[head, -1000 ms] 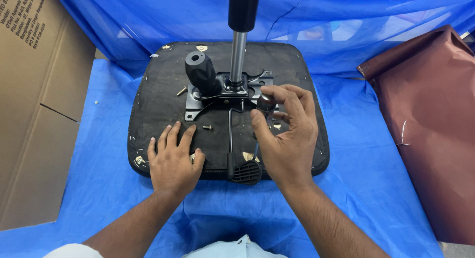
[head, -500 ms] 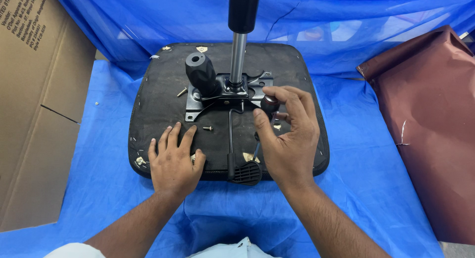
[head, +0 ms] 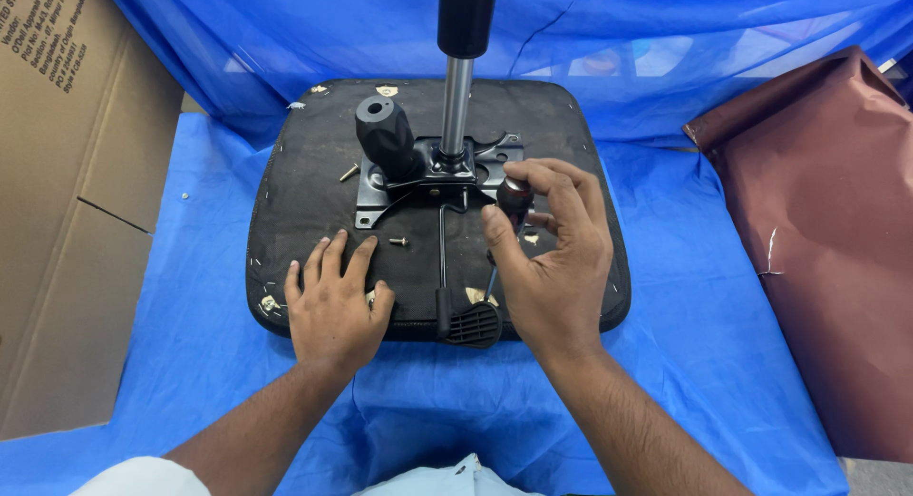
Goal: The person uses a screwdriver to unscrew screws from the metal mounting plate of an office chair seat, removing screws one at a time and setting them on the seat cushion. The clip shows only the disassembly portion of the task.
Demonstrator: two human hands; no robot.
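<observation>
An upside-down black chair seat [head: 314,163] lies on a blue sheet. A black metal mechanism plate [head: 433,177] is on its underside, with a chrome gas cylinder [head: 456,106] standing upright from it, a black knob [head: 385,135] at its left and a black lever handle [head: 471,323] reaching toward me. My left hand [head: 333,306] rests flat, fingers spread, on the seat's near left part. My right hand [head: 552,258] grips a dark-handled screwdriver [head: 515,196] held upright over the seat just right of the plate. Two loose screws [head: 398,240] [head: 348,173] lie on the seat.
A brown cardboard box [head: 67,201] stands at the left. A maroon wrapped piece [head: 827,239] leans at the right. The blue sheet [head: 190,353] covers the floor and rises behind the seat.
My right hand has shifted its fingers slightly on the screwdriver handle. The left hand stays flat on the seat.
</observation>
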